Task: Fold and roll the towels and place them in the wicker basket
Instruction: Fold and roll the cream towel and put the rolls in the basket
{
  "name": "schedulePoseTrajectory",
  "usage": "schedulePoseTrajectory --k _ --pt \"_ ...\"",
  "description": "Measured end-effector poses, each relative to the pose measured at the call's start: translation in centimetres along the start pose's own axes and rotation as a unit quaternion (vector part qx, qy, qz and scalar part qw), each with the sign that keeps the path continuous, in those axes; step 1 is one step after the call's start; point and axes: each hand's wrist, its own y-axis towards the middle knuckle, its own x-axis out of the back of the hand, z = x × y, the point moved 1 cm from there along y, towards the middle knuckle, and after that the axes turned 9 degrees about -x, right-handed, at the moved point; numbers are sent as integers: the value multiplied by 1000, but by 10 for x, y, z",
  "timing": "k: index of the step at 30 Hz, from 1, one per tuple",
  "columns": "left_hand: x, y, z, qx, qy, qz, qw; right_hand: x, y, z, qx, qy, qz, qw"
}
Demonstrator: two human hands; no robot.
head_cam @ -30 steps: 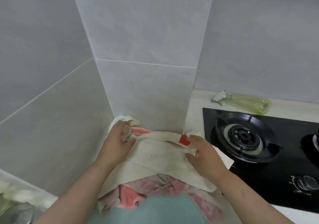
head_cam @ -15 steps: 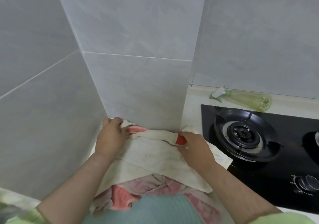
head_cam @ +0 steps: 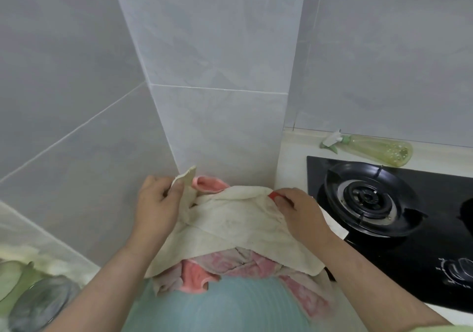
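A cream towel (head_cam: 230,227) lies spread on the narrow counter against the tiled pillar, with its far edge rolled into a ridge. My left hand (head_cam: 157,203) pinches the towel's far left corner, which sticks up beside a pink towel end (head_cam: 208,184). My right hand (head_cam: 298,210) grips the right end of the rolled edge, where a red bit shows. Pink patterned towels (head_cam: 220,267) lie under the cream one, near my body. No wicker basket is in view.
A black gas stove (head_cam: 384,203) with a burner and a knob (head_cam: 458,270) sits close on the right. A greenish spray bottle (head_cam: 371,150) lies behind it. The tiled pillar (head_cam: 217,127) stands directly ahead. Greenish items (head_cam: 28,298) lie at the lower left.
Both hands have shifted slightly along the far edge of the cream towel. My left hand has lifted the towel's corner, so more of the pink towel end shows.
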Motion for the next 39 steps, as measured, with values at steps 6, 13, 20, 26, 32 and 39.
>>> schedulePoseTrajectory --k 6,13,20,26,32,39 --pt "39 -18 -24 -3 -116 -69 991 26 -41 47 -2 91 -34 995" --pt "85 -27 -41 3 -174 -112 978 48 -95 100 -7 155 -121 981" --pt "140 -38 -46 -8 -247 -134 960 53 -153 148 9 163 -173 971" --pt "177 -55 -57 -33 -274 -137 951 60 -199 172 -9 156 -177 972" --pt "177 -90 -39 16 -285 -107 952 41 -228 155 -75 139 -120 980" --pt "118 -144 27 55 -249 -24 967 -31 -243 69 -101 123 -61 985"
